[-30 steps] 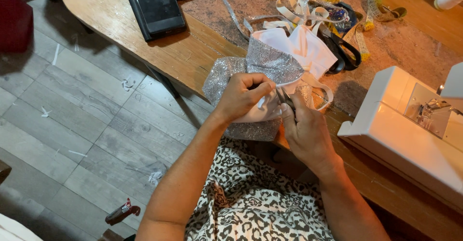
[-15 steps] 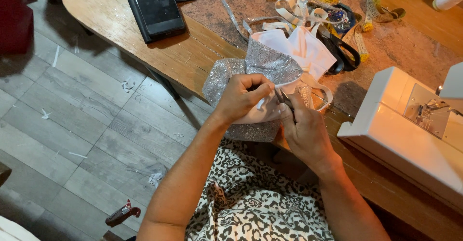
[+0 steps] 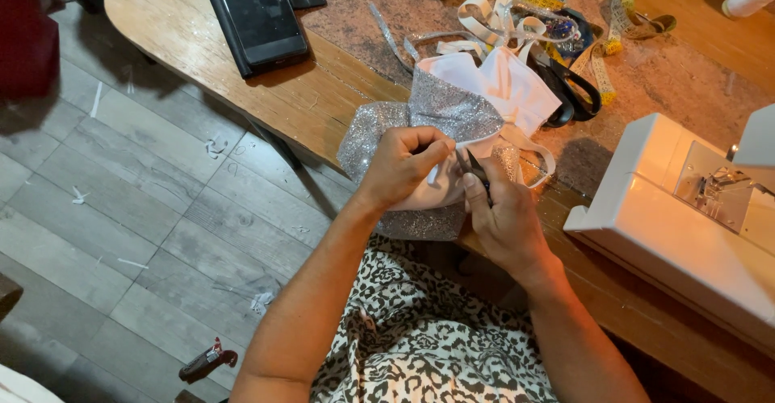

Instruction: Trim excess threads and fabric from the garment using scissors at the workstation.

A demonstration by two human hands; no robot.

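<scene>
Left hand [image 3: 401, 165] pinches the silver glitter fabric [image 3: 436, 116]; right hand [image 3: 500, 213] grips small snips [image 3: 475, 167] just beside, tips pointing up.

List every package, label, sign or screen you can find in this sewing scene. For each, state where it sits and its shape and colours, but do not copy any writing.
Dark tablet: lying flat at the far left end of the wooden table; a black rectangle in a black case, screen dark.
Small wrapper: on the grey floor, lower left; a thin, crumpled strip, dark with red.
No signs or other labels can be made out.
</scene>
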